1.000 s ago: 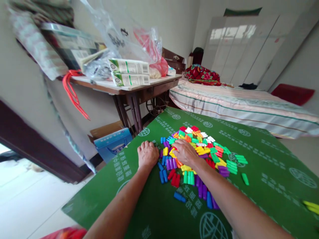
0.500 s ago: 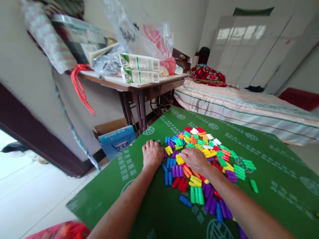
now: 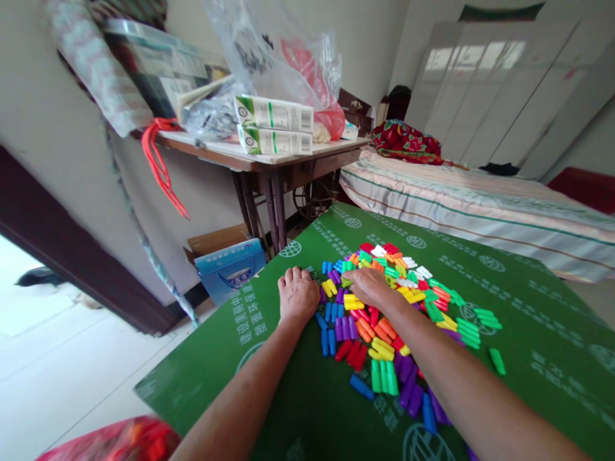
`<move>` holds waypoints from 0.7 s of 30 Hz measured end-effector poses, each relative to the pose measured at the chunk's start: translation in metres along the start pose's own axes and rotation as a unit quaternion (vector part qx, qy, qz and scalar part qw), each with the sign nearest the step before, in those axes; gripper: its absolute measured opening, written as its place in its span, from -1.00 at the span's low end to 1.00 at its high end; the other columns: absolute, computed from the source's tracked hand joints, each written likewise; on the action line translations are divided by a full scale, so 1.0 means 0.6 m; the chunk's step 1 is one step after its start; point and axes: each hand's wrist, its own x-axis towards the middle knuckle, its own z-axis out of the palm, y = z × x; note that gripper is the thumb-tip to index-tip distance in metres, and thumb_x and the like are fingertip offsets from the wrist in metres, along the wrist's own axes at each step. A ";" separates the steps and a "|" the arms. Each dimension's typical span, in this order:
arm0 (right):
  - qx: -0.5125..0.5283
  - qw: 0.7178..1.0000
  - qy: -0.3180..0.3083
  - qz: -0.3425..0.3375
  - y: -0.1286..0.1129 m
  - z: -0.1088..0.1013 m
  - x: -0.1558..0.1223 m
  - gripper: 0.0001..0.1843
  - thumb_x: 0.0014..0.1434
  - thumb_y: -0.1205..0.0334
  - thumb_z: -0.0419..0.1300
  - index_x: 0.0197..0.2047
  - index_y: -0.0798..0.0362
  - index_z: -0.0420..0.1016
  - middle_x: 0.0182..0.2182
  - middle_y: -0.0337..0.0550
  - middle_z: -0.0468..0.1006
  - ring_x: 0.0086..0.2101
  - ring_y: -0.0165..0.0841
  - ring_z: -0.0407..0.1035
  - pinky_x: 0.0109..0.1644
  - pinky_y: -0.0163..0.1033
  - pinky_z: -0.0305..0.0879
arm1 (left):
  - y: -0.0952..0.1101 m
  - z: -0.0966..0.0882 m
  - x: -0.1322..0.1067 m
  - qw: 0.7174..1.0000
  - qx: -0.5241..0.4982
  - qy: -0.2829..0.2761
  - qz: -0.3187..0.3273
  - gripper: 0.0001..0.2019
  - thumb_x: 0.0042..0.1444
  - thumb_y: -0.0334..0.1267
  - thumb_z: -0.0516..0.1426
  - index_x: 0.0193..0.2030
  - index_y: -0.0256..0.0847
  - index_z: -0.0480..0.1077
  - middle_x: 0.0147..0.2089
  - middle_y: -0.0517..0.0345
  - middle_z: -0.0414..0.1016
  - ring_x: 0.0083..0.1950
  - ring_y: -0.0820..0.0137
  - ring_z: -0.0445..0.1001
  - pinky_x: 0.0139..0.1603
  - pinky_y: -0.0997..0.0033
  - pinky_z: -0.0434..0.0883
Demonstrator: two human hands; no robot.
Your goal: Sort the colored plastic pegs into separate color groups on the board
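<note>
Small plastic tubes like pen caps, in many colours, lie in rows and clusters on a green board [image 3: 202, 365]. My left hand [image 3: 298, 296] rests palm down at the left edge of the cluster, fingers stretched forward, beside purple and yellow caps [image 3: 329, 288]. My right hand [image 3: 368, 286] is over the upper middle of the cluster. Its fingertips are closed on a yellow-green cap [image 3: 346, 282], partly hidden by the fingers. Just below that hand lie yellow caps [image 3: 354, 302] side by side. Purple caps [image 3: 346, 328] and green caps [image 3: 384, 376] lie nearer me. My right forearm covers part of the cluster.
A lone green cap [image 3: 497, 361] lies to the right. Beyond the board stand a table [image 3: 211, 148] with cartons [image 3: 276, 128] and plastic bags, and a bed [image 3: 461, 198]. A blue box [image 3: 230, 269] is on the floor at left, and a red bag [image 3: 110, 442] at lower left.
My right hand has moved away from me, from the yellow caps to the yellow-green one. The yellow caps now lie uncovered on the board. My left hand stays beside the cluster.
</note>
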 end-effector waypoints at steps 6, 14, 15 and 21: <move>-0.006 1.000 -0.014 0.004 -0.004 0.000 0.011 -0.67 0.15 0.30 0.03 -0.07 0.04 0.51 -0.15 0.02 0.57 -0.06 -0.18 0.41 -0.07 -0.21 0.25 | 0.000 0.001 0.000 1.000 0.002 0.000 -0.001 -0.68 0.16 -0.22 -0.08 -0.09 -0.30 0.39 0.01 -0.16 0.38 0.12 0.10 0.25 0.10 0.11 0.19; 0.061 0.997 0.035 0.020 0.016 -0.018 -0.055 -0.64 0.17 0.09 0.05 0.01 -0.01 0.42 -0.37 -0.19 0.56 -0.33 -0.36 0.43 -0.34 -0.35 0.14 | 0.000 -0.001 0.003 1.000 0.008 -0.006 -0.005 -0.66 0.16 -0.22 -0.09 -0.08 -0.28 0.40 0.01 -0.15 0.39 0.13 0.11 0.25 0.11 0.12 0.18; 0.082 0.995 0.050 0.030 0.022 -0.018 -0.075 -0.64 0.16 0.09 0.06 0.00 -0.01 0.42 -0.42 -0.22 0.55 -0.38 -0.38 0.41 -0.37 -0.36 0.11 | 0.000 -0.001 0.005 1.000 0.007 -0.008 -0.003 -0.66 0.16 -0.22 -0.10 -0.08 -0.28 0.40 0.01 -0.16 0.39 0.13 0.10 0.25 0.10 0.11 0.19; 0.161 0.981 0.064 0.090 0.058 -0.003 -0.231 -0.72 0.11 0.14 0.11 -0.10 -0.03 0.46 -0.51 -0.31 0.49 -0.49 -0.43 0.32 -0.45 -0.37 -0.01 | 0.004 -0.007 0.017 1.000 0.011 -0.023 0.008 -0.60 0.16 -0.16 -0.12 -0.05 -0.35 0.37 0.05 -0.25 0.36 0.16 0.00 0.24 0.08 0.05 0.21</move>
